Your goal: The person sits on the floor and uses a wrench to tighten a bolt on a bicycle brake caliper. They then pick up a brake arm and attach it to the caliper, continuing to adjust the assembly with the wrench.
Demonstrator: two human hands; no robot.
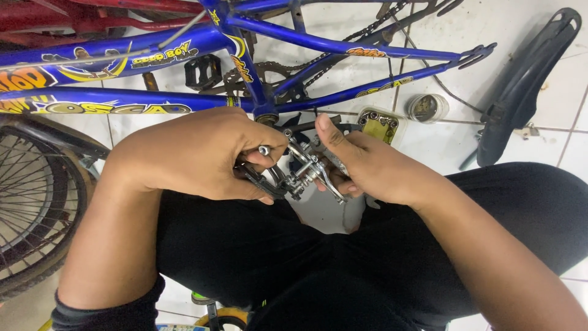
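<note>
Both hands worked over the lap: left hand (202, 156) clenched around a dark tool (260, 179), right hand (361, 162) pinching the silver brake caliper (309, 171) steady between them, just below the blue bicycle frame (318, 43).

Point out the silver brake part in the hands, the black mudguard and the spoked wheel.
silver brake part (309, 171): head view, on its middle metal arm between the hands.
black mudguard (527, 86): head view, on its curved body.
spoked wheel (27, 196): head view, on the spokes.
</note>
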